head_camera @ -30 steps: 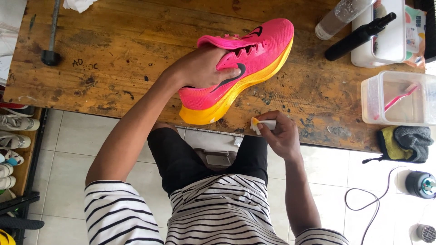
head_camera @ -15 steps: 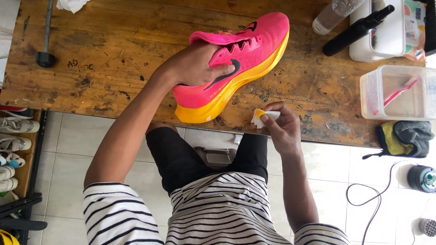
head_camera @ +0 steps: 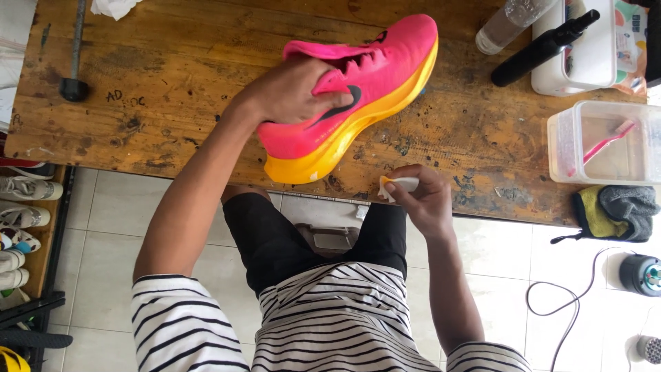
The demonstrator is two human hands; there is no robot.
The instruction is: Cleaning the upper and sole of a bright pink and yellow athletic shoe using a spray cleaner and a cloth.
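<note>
1. Left hand [head_camera: 292,93] is closed over the collar and side of a pink running shoe [head_camera: 385,58] with an orange-yellow sole, gripping it firmly. The shoe lies on its side on the worn wooden bench [head_camera: 172,117], heel near the near edge, toe pointing far and right.
2. Right hand [head_camera: 423,200] pinches a small white wipe [head_camera: 394,184], stained orange at one corner, between thumb and fingers. It sits at the near bench edge, just right of the heel and apart from the shoe.
3. Far right: a clear bottle [head_camera: 513,21] and a black spray bottle [head_camera: 544,47] lie tilted against a white tray [head_camera: 592,65].
4. Right of the shoe: a clear plastic tub [head_camera: 606,141] holding a pink toothbrush [head_camera: 607,140]; below it, grey and yellow cloths [head_camera: 616,213].
5. Far left: a hammer [head_camera: 72,52].
6. Bench between the wipe and the shoe's sole is unobstructed.
</note>
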